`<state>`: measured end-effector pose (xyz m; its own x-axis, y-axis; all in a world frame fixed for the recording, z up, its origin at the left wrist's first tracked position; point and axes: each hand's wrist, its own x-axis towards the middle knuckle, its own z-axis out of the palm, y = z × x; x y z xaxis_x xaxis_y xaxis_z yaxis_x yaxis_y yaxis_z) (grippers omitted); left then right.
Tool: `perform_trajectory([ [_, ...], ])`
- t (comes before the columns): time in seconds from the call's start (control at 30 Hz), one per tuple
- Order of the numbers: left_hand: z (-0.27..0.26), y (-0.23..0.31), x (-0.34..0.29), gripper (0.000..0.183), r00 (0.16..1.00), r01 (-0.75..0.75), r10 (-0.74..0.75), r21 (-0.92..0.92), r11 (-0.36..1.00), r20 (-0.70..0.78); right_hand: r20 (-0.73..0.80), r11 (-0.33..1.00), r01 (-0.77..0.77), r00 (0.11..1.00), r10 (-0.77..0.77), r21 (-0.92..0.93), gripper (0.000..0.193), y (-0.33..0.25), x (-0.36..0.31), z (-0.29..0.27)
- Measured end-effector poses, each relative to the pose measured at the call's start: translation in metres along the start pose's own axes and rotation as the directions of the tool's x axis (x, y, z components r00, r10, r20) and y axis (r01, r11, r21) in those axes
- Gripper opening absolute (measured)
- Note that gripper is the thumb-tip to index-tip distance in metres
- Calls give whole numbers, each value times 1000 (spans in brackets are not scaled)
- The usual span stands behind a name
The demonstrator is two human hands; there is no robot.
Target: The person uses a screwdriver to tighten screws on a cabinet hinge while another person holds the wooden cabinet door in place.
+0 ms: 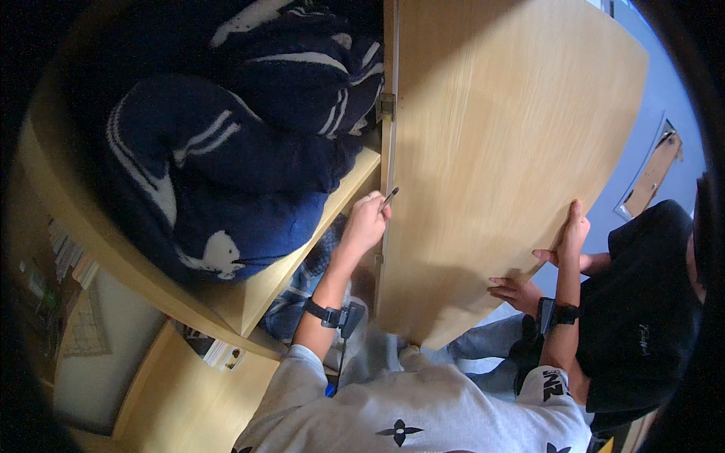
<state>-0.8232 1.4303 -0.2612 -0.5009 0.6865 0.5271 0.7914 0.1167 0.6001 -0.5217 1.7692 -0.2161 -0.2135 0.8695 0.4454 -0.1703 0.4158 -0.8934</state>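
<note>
Door (513, 128), likely stiff and heavy, best held by both long edges, stands beside a shelf (311, 243) bearing navy fabric (249, 162); the left hand (366, 224) pinches a slim dark tool (390, 198) near its inner edge, the right hand (574, 230) touches its outer edge, grip unclear.

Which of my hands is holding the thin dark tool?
Your left hand: the thin dark tool juts from its grasp. Your right hand is instead at the right edge of the pale wooden door.
</note>
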Motion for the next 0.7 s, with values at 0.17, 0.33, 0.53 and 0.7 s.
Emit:
perform_trajectory([
  [0.17, -3, 55, 8, 52, 946, -199, 164, -104, 975, -278, 5, 1000, -23, 1000, 23, -19, 59, 11, 3, -4],
  [0.33, -5, 64, 39, 69, 839, -321, 243, -82, 943, -487, 94, 997, 58, 994, -62, 50, 63, 39, 13, -22],
  [0.53, -4, 53, 67, 50, 892, -321, 56, -541, 777, -448, 62, 998, -49, 997, 46, 34, 59, -9, -13, -3],
  [0.7, -10, 56, 72, 42, 895, -295, 26, -548, 783, -445, 31, 999, 19, 999, -18, -43, 60, -5, -10, -9],
])
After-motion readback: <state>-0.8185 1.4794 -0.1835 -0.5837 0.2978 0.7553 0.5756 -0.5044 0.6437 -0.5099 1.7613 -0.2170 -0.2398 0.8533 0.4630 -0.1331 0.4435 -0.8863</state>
